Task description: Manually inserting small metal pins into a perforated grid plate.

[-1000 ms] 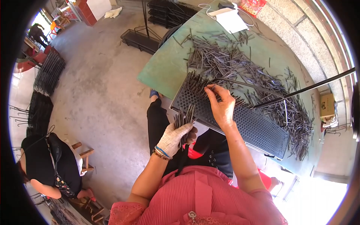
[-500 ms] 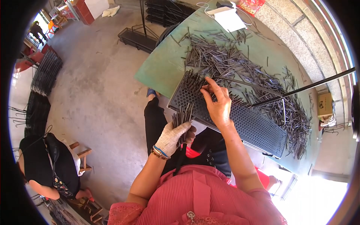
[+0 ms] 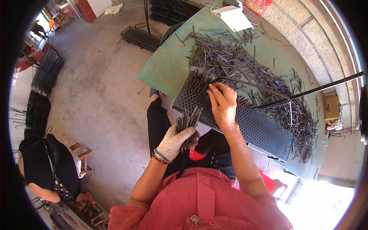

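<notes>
My left hand (image 3: 174, 142), in a whitish work glove with bare fingertips, is closed round a bundle of thin dark sticks (image 3: 188, 119) that point up and away from me. My right hand (image 3: 223, 103) is bare, its thumb and fingers pinched together over a black perforated tray (image 3: 264, 132). Its fingertips are right at the dark sticks standing upright in the tray's holes (image 3: 197, 83); what they pinch is hidden among them. The standing sticks fill the tray's far left part, while the near and right holes show bare.
A large pile of loose sticks (image 3: 230, 57) covers much of the green tabletop (image 3: 161, 71). A black bar (image 3: 314, 92) slants over the tray from the right. White paper (image 3: 234, 19) lies at the table's far edge. A person in black (image 3: 50, 168) sits at lower left.
My right hand's fingers have drawn closer together and dipped slightly toward the standing sticks. My left hand, with its bundle, has barely moved.
</notes>
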The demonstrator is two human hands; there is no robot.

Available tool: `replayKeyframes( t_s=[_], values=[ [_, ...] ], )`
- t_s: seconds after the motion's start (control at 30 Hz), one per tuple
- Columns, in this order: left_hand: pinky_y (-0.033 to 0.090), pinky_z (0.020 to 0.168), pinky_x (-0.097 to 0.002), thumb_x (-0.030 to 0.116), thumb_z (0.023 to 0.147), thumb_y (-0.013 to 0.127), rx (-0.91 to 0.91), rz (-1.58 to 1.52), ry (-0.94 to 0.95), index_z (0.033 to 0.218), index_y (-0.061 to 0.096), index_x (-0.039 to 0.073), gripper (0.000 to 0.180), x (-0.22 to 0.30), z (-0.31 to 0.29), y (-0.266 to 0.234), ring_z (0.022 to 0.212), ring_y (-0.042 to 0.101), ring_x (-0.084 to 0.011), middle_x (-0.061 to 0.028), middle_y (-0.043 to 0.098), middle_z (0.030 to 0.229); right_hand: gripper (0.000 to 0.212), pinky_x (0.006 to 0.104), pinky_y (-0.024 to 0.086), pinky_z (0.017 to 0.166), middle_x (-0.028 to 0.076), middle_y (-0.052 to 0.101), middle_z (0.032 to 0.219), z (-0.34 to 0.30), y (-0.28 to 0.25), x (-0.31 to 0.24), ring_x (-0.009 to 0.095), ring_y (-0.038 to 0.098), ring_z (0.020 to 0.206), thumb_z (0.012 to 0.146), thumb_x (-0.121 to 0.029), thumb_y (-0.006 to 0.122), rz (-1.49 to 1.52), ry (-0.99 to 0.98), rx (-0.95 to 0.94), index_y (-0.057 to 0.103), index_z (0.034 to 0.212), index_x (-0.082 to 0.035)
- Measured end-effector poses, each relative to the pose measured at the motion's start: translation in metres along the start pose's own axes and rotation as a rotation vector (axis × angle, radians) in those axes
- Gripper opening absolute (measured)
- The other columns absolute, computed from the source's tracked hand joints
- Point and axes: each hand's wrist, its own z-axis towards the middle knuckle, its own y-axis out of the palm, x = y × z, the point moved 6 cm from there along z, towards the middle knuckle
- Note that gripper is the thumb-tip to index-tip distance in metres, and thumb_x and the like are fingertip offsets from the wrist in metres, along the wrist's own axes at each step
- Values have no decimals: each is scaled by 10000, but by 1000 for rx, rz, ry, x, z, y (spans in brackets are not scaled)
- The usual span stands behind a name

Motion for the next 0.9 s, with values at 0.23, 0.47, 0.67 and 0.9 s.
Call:
replayKeyframes(
  t_s=[0.23,0.47,0.67,0.9],
  values=[
    [535,591,-267,207,932,637,88,2,27,996,603,-16,234,5,-3,1,686,652,-149,-91,676,872,215,372,424,769,72,625,1010,-1,2,-11,246,590,867,813,-93,728,-67,5,-9,702,1016,-26],
    [507,567,-235,186,915,630,81,115,36,1032,605,7,216,9,1,12,669,627,-118,-59,653,848,187,420,476,740,114,661,911,-2,-15,-8,307,629,837,789,-170,748,55,108,79,705,920,-44],
    [487,553,-227,158,898,653,135,323,122,1118,578,35,263,11,-1,28,673,604,-101,-47,650,908,280,360,537,692,188,698,817,-40,-10,-4,264,684,737,789,-201,727,787,697,-247,704,887,61],
    [420,509,-209,205,905,664,-73,520,74,1096,568,50,264,-23,23,62,614,575,-93,-39,646,821,254,317,522,648,153,691,744,-85,-63,34,192,669,688,802,-180,698,788,827,-47,700,857,68]
  ],
)
